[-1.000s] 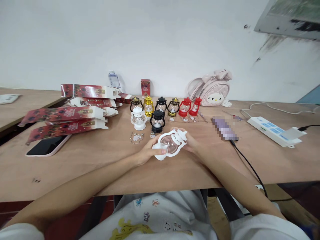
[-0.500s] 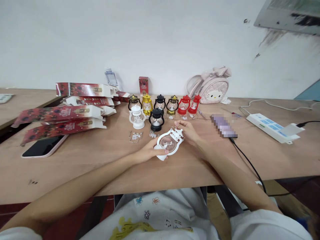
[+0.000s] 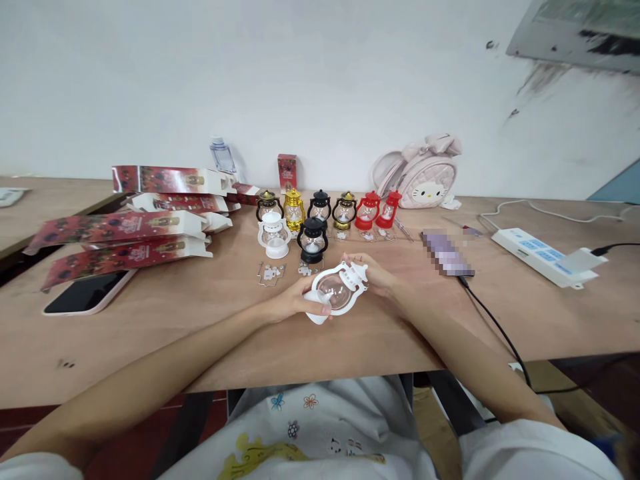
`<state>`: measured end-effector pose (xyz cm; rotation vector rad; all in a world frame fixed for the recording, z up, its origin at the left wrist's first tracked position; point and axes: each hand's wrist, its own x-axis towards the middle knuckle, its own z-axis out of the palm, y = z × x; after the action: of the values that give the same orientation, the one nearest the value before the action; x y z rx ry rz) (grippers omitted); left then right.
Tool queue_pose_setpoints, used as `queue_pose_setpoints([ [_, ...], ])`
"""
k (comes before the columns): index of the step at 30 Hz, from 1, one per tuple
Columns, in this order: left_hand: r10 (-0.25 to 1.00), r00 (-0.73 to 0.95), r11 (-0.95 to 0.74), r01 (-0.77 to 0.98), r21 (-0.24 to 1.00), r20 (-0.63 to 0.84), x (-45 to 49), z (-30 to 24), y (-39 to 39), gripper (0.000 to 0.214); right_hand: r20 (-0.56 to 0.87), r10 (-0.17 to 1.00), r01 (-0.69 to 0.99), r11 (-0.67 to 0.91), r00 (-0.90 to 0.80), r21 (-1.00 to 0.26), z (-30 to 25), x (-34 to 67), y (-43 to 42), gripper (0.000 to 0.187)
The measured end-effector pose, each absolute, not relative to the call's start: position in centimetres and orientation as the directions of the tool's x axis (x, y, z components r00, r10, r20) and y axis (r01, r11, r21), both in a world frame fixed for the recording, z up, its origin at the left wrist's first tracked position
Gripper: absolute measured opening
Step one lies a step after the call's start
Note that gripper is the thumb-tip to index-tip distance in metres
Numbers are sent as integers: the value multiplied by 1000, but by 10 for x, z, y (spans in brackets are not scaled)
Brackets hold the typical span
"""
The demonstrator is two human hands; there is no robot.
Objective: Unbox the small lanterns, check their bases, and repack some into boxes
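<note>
A white mini lantern [image 3: 336, 293] with a clear globe and a candle shape inside is held tilted over the table's front half. My left hand [image 3: 295, 301] is closed round its white base, thumb across the front. At the lantern's cap, my right hand [image 3: 375, 273] is closed with curled fingers; its fingertips are partly hidden behind the cap. Just beyond stand another white lantern [image 3: 275, 237] and a black lantern [image 3: 313, 241]. Flat pieces with bent wire [image 3: 271, 273] lie in front of them.
Behind stands a row of lanterns, including a gold one [image 3: 294, 210] and a red one [image 3: 369, 211]. Red printed boxes [image 3: 120, 227] and a phone [image 3: 90, 293] lie left. A pink bag [image 3: 427, 180], a second phone [image 3: 447, 253] and a power strip [image 3: 545, 257] are right.
My right hand has moved down from above the lantern's top to behind its cap. The white lantern has shifted slightly left and its cap shows more fully. My left hand keeps its grip.
</note>
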<state>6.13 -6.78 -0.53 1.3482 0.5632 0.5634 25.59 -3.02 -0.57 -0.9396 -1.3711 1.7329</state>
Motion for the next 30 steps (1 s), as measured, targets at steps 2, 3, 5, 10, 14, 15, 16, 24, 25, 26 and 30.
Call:
queue_pose_setpoints([
  [2,664,746,129,-45,991,-53,60,-6,-65,57,-109,875,-95,-173,-471,-980,-7,255,-30,53],
  [3,667,743,125,-42,991,-53,60,-7,-65,55,-112,873,-91,-175,-476,-980,-8,255,-29,53],
  [5,671,739,116,-37,993,-51,59,-7,-64,53,-108,876,-85,-166,-471,-982,-11,255,-28,51],
  [10,685,725,141,-36,989,-71,59,-7,-65,63,-34,931,-101,-75,-363,-992,-14,256,-24,48],
  [14,689,720,176,-51,983,-86,59,-7,-66,68,-40,957,-51,-57,-286,-997,-7,259,-22,50],
  [15,692,716,182,-54,982,-89,59,-8,-66,68,-35,960,-43,-49,-276,-998,-6,259,-22,50],
  [16,695,713,190,-61,980,-90,59,-8,-66,67,-29,961,-42,-42,-276,-998,-5,260,-22,49],
  [24,673,737,239,-135,962,-64,57,-9,-63,60,-29,933,-166,-95,-359,-982,-16,249,-27,44],
  [25,671,739,249,-145,958,-62,57,-10,-62,61,-30,938,-177,-97,-347,-979,-17,247,-27,43],
  [26,670,739,260,-152,954,-65,56,-11,-62,61,-28,942,-184,-95,-333,-978,-18,245,-28,43],
  [30,682,728,291,-180,940,-71,56,-14,-60,62,-5,963,-142,-45,-269,-989,-13,249,-25,36],
])
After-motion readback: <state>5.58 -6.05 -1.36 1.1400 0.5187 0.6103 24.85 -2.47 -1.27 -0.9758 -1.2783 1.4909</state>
